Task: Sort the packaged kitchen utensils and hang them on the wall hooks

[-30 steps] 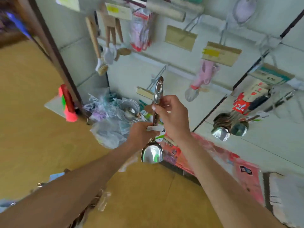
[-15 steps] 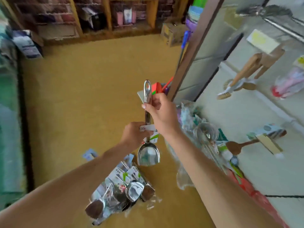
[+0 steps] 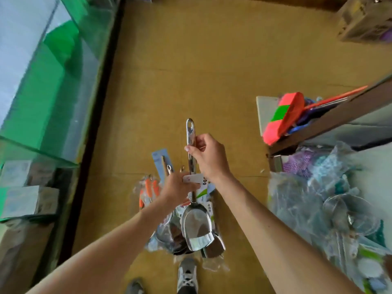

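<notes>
Steel scoop [image 3: 196, 228], held upright over the floor [image 3: 191, 60], bowl downward and hanging hole [image 3: 190, 125] uppermost. The upper handle is gripped by the right hand [image 3: 209, 159], fingers curled round it, so that the hole is left free, presumably for a hook. The paper label [image 3: 194, 178] at the lower handle is pinched by the left hand [image 3: 176, 188], apparently to steady or read it while the item is sorted. Directly below, a pile of packaged utensils [image 3: 163, 232] is seen lying on the floor, just ahead of a shoe [image 3: 187, 276]. Bagged strainers [image 3: 350, 211] are heaped to the right; a glass case [image 3: 53, 92] stands to the left. Compared with the frame half a second earlier, both grips are unchanged, but the view has been tipped straight down: the wall panel with its hung utensils is no longer shown, and the hooks are out of view.
</notes>
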`<state>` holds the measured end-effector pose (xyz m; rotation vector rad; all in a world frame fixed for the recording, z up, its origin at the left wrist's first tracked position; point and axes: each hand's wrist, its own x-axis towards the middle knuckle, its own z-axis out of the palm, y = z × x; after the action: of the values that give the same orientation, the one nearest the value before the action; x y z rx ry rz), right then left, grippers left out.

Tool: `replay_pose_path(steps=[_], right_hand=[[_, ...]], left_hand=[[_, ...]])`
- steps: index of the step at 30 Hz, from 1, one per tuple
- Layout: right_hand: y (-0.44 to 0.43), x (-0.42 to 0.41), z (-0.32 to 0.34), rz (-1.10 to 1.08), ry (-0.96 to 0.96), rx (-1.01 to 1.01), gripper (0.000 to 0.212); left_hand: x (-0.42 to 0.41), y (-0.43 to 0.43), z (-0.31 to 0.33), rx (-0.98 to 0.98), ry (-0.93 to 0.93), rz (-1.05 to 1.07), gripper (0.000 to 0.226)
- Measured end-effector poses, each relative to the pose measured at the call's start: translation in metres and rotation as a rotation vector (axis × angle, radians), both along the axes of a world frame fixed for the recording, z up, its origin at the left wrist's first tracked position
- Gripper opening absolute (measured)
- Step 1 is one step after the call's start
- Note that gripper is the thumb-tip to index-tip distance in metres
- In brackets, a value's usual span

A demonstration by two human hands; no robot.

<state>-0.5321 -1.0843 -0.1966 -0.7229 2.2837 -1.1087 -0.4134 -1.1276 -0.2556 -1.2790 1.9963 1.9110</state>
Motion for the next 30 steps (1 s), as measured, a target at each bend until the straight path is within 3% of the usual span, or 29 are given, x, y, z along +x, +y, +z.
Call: replay_pose_path(steps=[9, 14, 22, 27, 30], right_hand=[[-0.004, 0.027, -0.201, 0.094, -0.185, 0.273, 0.021], [-0.011, 0.035, -0.264, 0.087, -0.222, 0.35, 0.023], [-0.018, 0.024, -0.318, 0.042, -0.209, 0.482, 0.021], [-0.011, 0.024, -0.315, 0.061, -0.206, 0.517, 0.037], [-0.003, 0.025, -0.301, 0.127, -0.149, 0.526, 0.047]], left_hand=[[0.05, 0.031, -0.17, 0.115, -0.192, 0.087, 0.014], [0.059, 0.033, -0.219, 0.123, -0.234, 0.089, 0.017], [0.049, 0.028, -0.256, 0.079, -0.278, 0.107, 0.015], [0.043, 0.03, -0.25, 0.009, -0.292, 0.133, 0.013], [0.041, 0.025, -0.238, -0.063, -0.333, 0.165, 0.033]])
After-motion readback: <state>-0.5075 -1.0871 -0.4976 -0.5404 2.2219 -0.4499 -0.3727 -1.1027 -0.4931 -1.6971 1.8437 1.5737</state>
